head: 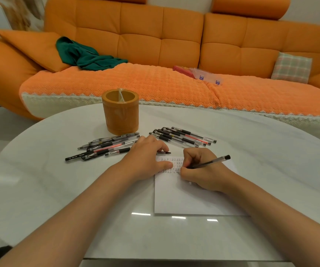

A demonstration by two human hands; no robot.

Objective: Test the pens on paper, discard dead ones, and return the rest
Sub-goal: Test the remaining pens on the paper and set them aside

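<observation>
On the white table (40, 180), my right hand (203, 170) is gripping a pen (211, 162), tip on the paper (190, 197), barrel slanting up to the right. My left hand (147, 158) is pressing flat. I am judging the holder (120, 112) nearer my left.

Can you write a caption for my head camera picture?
Right hand tests a pen on paper while left hand steadies it.

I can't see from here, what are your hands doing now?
Right hand writing with a pen. Left hand pinning the paper. Nothing blocking.
</observation>
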